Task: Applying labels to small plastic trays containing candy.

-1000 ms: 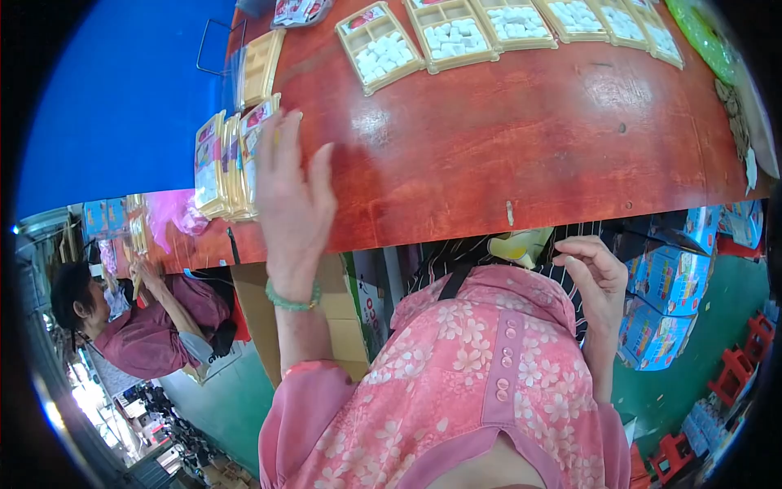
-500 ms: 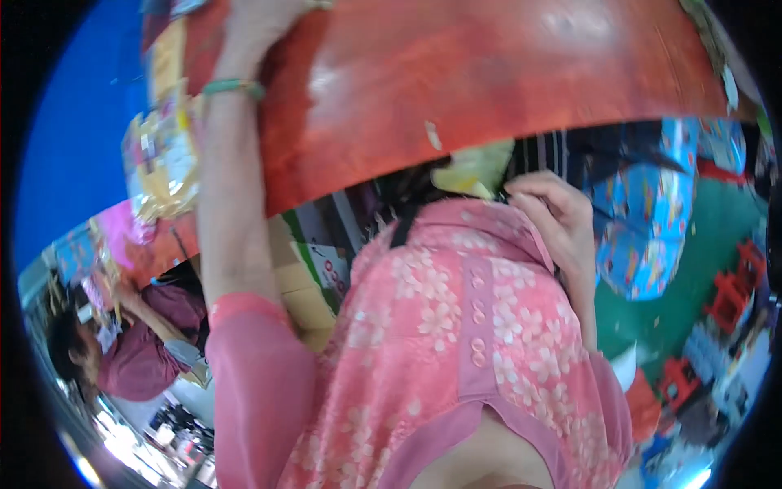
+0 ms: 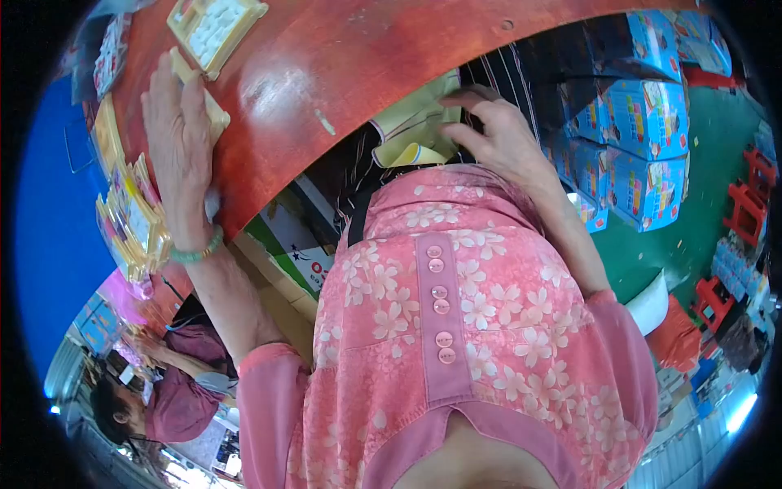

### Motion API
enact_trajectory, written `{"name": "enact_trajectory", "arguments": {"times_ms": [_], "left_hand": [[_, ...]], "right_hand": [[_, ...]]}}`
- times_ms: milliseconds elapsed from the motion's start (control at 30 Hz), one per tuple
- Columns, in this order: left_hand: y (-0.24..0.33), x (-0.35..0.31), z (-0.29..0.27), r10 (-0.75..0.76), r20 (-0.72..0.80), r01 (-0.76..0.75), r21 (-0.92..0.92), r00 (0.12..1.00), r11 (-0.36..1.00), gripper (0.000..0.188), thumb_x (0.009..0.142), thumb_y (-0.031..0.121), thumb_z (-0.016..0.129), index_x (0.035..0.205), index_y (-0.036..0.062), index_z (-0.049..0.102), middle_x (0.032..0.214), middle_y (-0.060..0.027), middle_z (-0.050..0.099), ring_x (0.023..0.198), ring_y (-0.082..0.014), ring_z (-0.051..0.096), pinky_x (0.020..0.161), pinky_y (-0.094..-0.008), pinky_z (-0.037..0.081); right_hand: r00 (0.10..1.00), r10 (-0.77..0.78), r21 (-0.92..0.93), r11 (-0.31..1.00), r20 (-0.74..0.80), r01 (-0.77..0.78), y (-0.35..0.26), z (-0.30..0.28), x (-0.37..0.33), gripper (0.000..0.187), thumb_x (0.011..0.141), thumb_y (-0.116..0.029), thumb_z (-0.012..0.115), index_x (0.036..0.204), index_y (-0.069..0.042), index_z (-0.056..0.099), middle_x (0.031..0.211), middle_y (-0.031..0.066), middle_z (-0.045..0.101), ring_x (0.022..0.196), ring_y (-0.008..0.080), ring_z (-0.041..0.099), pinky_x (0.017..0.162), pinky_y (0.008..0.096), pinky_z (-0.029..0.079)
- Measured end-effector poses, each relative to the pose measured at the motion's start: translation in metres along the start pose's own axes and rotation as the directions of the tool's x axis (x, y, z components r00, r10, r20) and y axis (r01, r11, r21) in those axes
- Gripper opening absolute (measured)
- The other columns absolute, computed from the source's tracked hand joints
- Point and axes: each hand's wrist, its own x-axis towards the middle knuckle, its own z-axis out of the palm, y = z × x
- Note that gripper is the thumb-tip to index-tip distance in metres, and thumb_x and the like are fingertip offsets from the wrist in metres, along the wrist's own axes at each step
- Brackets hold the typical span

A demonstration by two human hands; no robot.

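My left hand (image 3: 177,147) lies flat with stretched fingers at the left of the red table (image 3: 375,61), against a small pale-yellow tray (image 3: 213,114) that it partly covers. Just beyond its fingertips sits another yellow tray (image 3: 218,33) holding several white pieces. Over my lap hovers my right hand (image 3: 501,134), thumb and fingers apart, at the right edge of some folded pale-yellow sheets (image 3: 415,122). Whether its fingertips touch the sheets, I cannot tell. No held thing shows in either hand.
Stacked yellow trays (image 3: 130,220) in clear wrap stand at the table's left edge. Blue printed boxes (image 3: 643,155) are piled on the green floor to my right, with red stools (image 3: 745,212) beyond. Cardboard (image 3: 277,285) lies under the table. A co-worker (image 3: 175,391) sits at lower left.
My left hand has come back from the far side of the table to beside the tray. My right hand has moved left and up, its fingers spreading over the sheets. The view has shifted.
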Motion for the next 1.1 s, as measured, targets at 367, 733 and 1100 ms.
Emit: {"name": "enact_trajectory", "arguments": {"times_ms": [367,733,1100], "left_hand": [[0.128,-0.091,-0.024,-0.034,0.535,0.414,-0.611,0.844,0.675,0.026,0.087,0.015,0.056,0.104,-0.0048,0.06,0.094,-0.0135,0.064,0.078,-0.0216,0.062,0.073,-0.0317,0.048],[0.08,-0.115,0.133,-0.463,0.672,0.493,-0.739,0.578,-0.459,0.04,0.083,0.009,0.067,0.121,0.0066,0.052,0.113,-0.0054,0.058,0.104,-0.0203,0.056,0.09,-0.0346,0.045],[0.026,-0.192,0.114,-0.325,0.877,0.769,-0.47,0.353,-0.433,0.042,0.08,0.004,0.067,0.119,0.0025,0.054,0.115,-0.0114,0.059,0.103,-0.0217,0.058,0.09,-0.0331,0.046]], "right_hand": [[0.942,-0.224,-0.192,0.942,0.248,0.275,-0.004,0.032,0.005,0.058,0.077,-0.045,0.064,0.117,-0.004,0.053,0.114,0.0169,0.053,0.1,0.0366,0.056,0.084,0.0417,0.047],[0.897,-0.145,-0.211,0.945,0.417,0.25,-0.001,0.025,-0.008,0.049,0.081,-0.048,0.059,0.084,0.001,0.062,0.088,0.0174,0.059,0.083,0.0366,0.058,0.073,0.0426,0.046],[0.856,-0.121,-0.184,0.952,0.503,0.243,-0.006,0.028,-0.004,0.051,0.08,-0.052,0.059,0.076,-0.001,0.063,0.076,0.0174,0.061,0.074,0.037,0.059,0.068,0.0431,0.046]]}}
